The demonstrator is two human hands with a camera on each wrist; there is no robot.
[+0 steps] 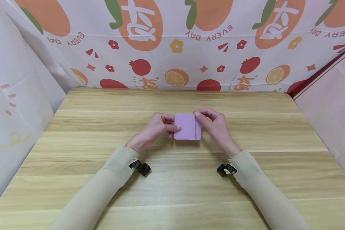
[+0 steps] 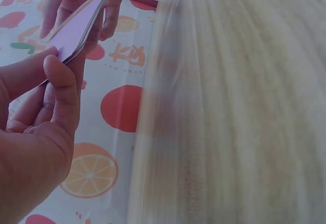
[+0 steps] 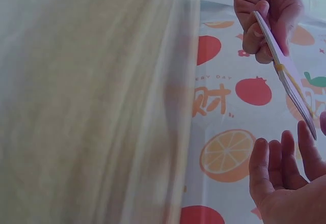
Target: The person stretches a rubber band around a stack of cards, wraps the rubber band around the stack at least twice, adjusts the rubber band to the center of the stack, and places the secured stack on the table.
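A small lilac notebook (image 1: 185,127) is held up over the table, with a thin tan elastic band (image 1: 195,131) running down its right side. My left hand (image 1: 156,127) pinches its left edge, thumb on the front cover and fingers behind. At the upper right corner, my right hand (image 1: 217,126) holds the notebook between thumb and index finger, close to the band. From the right wrist, the notebook (image 3: 272,48) shows edge-on and tilted, its pages closed together. The other fingers of the right hand (image 3: 290,183) stand apart from it.
Beneath both hands lies a wood-grain table (image 1: 172,191). A white cloth with fruit prints (image 1: 175,48) hangs along its far edge. Pale cloth (image 1: 14,95) hangs on the left and a pale panel (image 1: 339,105) stands on the right. Small black cameras (image 1: 143,168) sit on both wrists.
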